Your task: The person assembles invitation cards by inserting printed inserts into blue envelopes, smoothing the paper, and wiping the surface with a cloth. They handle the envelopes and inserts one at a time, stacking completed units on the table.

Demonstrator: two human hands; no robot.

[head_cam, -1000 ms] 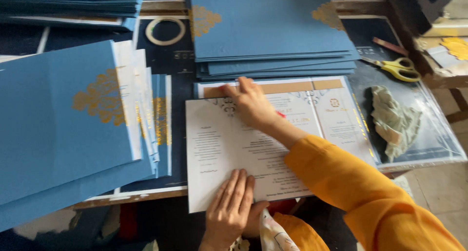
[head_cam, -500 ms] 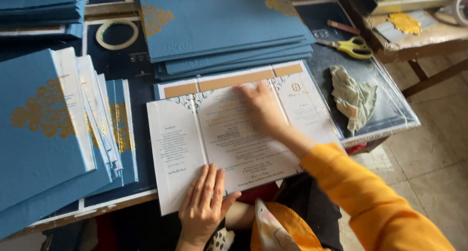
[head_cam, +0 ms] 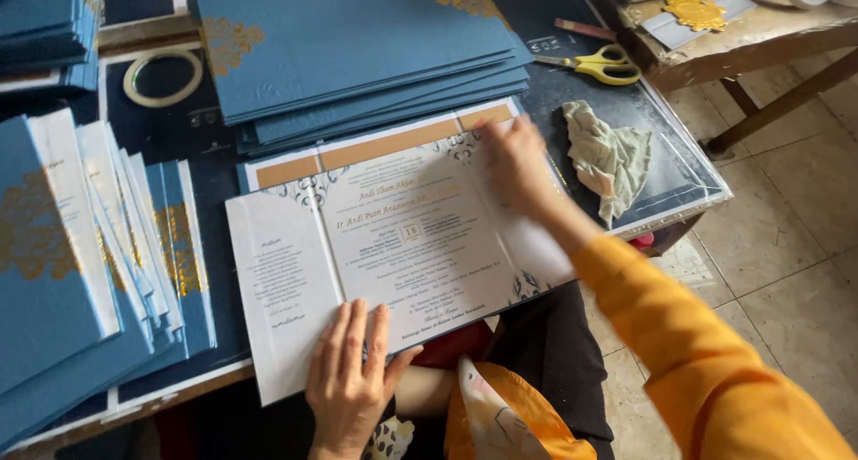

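The open white invitation card (head_cam: 393,236) lies flat on the table (head_cam: 214,169), left hand (head_cam: 353,379) pressing its near edge, fingers together, right hand (head_cam: 514,165) flat, fingers blurred; it looks light, stiff, best handled by its edges.

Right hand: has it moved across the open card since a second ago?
Yes. The right hand has slid from the card's upper left fold line, near the tan strip, to the upper right corner, toward the rag. The left hand still presses the lower edge.
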